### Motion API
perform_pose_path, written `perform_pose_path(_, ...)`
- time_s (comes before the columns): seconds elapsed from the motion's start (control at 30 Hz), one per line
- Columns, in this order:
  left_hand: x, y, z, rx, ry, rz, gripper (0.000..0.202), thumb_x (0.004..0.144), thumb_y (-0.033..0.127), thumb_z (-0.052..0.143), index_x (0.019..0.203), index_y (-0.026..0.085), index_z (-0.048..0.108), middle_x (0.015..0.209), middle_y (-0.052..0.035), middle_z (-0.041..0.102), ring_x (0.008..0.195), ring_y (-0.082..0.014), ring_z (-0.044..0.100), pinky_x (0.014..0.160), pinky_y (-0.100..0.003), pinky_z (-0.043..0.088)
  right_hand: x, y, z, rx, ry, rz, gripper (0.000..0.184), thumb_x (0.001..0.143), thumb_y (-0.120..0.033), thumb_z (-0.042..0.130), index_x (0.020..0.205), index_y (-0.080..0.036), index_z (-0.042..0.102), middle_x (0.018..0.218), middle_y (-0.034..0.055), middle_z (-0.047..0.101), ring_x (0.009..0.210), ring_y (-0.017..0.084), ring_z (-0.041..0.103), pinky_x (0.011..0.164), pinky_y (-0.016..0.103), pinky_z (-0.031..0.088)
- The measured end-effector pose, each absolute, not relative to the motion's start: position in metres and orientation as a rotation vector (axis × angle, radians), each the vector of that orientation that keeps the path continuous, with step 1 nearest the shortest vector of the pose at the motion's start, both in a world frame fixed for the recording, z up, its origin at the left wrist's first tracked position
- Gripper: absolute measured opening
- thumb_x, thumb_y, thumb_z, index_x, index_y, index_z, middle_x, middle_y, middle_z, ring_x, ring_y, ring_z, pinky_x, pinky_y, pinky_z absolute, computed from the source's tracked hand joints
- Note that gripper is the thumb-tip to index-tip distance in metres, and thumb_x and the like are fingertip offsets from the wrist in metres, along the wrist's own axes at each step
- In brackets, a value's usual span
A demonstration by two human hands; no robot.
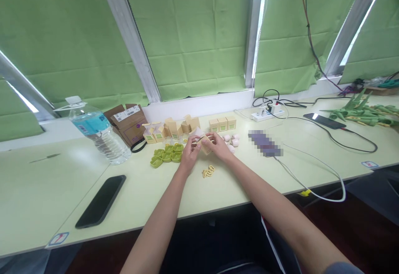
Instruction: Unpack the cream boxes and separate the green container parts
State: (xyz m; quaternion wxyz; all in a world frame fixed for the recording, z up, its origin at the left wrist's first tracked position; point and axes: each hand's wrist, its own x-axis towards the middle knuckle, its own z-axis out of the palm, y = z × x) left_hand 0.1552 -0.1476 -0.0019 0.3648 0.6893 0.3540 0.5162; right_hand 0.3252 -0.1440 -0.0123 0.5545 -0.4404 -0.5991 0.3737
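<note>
Between both hands, above the middle of the table, is a small tan cardboard box (206, 146), its top flap seemingly raised. My left hand (190, 151) grips its left side with bent fingers. My right hand (218, 144) holds it from the right, fingers at the top edge. Just below lie several small yellow ring-like pieces (208, 171). Green cup-shaped pieces (167, 156) are grouped left of my left hand. Pale pink small pieces (235, 142) lie to the right of my right hand. Behind stand open tan boxes (175, 130) and a row of three closed boxes (222, 124).
A large water bottle (104, 134) and a brown carton (129, 124) stand at the left. A black phone (101, 201) lies near the front edge. To the right are a blurred-out device (264, 143), a power strip (267, 115), cables, another phone (324, 121) and green leaf-like pieces (364, 112).
</note>
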Motion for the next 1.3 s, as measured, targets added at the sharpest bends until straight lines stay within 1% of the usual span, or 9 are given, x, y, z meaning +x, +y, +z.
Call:
perform_pose_path(0.17,0.1550,-0.1464,-0.0016,1.740,0.867,1.293,0.040,0.084,0.042,0.066,0.118,0.023,0.057,0.111,-0.0062,0.062,0.085,-0.0165,0.061,0.075,-0.028,0.046,0.3241,-0.1435,-0.0131,-1.012,-1.432,0.919,0.051,0.080,-0.059,0.068,0.114,-0.022,0.057,0.103,0.0048,0.067,0.083,0.017,0.063,0.073,0.030,0.051)
perform_pose_path(0.33,0.1568,-0.1496,0.0015,1.761,0.926,1.327,0.037,0.081,0.041,0.071,0.111,0.021,0.061,0.103,-0.0063,0.065,0.086,-0.0179,0.060,0.073,-0.027,0.045,0.3237,-0.1447,-0.0127,-0.961,-1.461,1.008,0.051,0.081,-0.058,0.068,0.116,-0.022,0.055,0.102,0.0053,0.068,0.085,0.018,0.064,0.072,0.030,0.052)
perform_pose_path(0.43,0.1572,-0.1510,0.0022,1.843,0.993,1.380,0.033,0.082,0.037,0.070,0.110,0.020,0.063,0.109,-0.0081,0.064,0.087,-0.0176,0.058,0.072,-0.026,0.045,0.3242,-0.1460,-0.0112,-0.957,-1.478,1.004,0.047,0.084,-0.057,0.066,0.114,-0.021,0.058,0.104,0.0068,0.069,0.093,0.020,0.064,0.077,0.031,0.052)
perform_pose_path(0.53,0.1570,-0.1508,0.0011,1.896,1.012,1.419,0.031,0.080,0.034,0.071,0.109,0.021,0.066,0.116,-0.0093,0.064,0.088,-0.0180,0.057,0.071,-0.027,0.046,0.3246,-0.1459,-0.0106,-0.974,-1.482,0.978,0.045,0.085,-0.055,0.065,0.114,-0.021,0.060,0.105,0.0072,0.070,0.096,0.020,0.065,0.082,0.032,0.051)
perform_pose_path(0.73,0.1577,-0.1507,-0.0002,1.996,1.003,1.404,0.034,0.081,0.028,0.070,0.114,0.022,0.065,0.118,-0.0094,0.064,0.089,-0.0188,0.058,0.070,-0.027,0.046,0.3250,-0.1437,-0.0123,-1.007,-1.500,0.922,0.045,0.084,-0.051,0.066,0.117,-0.022,0.060,0.098,0.0044,0.071,0.097,0.021,0.066,0.088,0.036,0.050)
perform_pose_path(0.87,0.1586,-0.1515,0.0005,2.037,1.016,1.406,0.036,0.081,0.027,0.070,0.116,0.022,0.065,0.119,-0.0097,0.064,0.091,-0.0197,0.057,0.070,-0.027,0.046,0.3253,-0.1450,-0.0117,-1.030,-1.512,0.873,0.044,0.084,-0.050,0.066,0.118,-0.022,0.061,0.102,0.0049,0.072,0.103,0.022,0.066,0.093,0.038,0.048)
perform_pose_path(0.97,0.1590,-0.1523,0.0012,2.011,1.017,1.423,0.037,0.079,0.026,0.071,0.115,0.022,0.066,0.118,-0.0098,0.064,0.092,-0.0203,0.056,0.070,-0.028,0.046,0.3250,-0.1459,-0.0111,-1.037,-1.508,0.853,0.044,0.084,-0.048,0.067,0.119,-0.022,0.063,0.107,0.0063,0.072,0.106,0.023,0.066,0.095,0.039,0.048)
perform_pose_path(1.17,0.1600,-0.1529,0.0009,1.994,1.053,1.408,0.043,0.076,0.028,0.073,0.118,0.023,0.065,0.125,-0.0103,0.061,0.090,-0.0191,0.057,0.073,-0.029,0.048,0.3258,-0.1464,-0.0095,-1.040,-1.518,0.755,0.040,0.085,-0.049,0.066,0.114,-0.022,0.068,0.116,0.0072,0.071,0.111,0.025,0.065,0.099,0.040,0.048)
perform_pose_path(1.3,0.1603,-0.1499,-0.0028,1.957,1.042,1.420,0.047,0.074,0.025,0.076,0.120,0.024,0.065,0.124,-0.0104,0.062,0.092,-0.0189,0.058,0.074,-0.029,0.049,0.3268,-0.1477,-0.0082,-1.006,-1.534,0.730,0.039,0.086,-0.050,0.064,0.114,-0.022,0.069,0.116,0.0070,0.072,0.110,0.025,0.065,0.098,0.039,0.049)
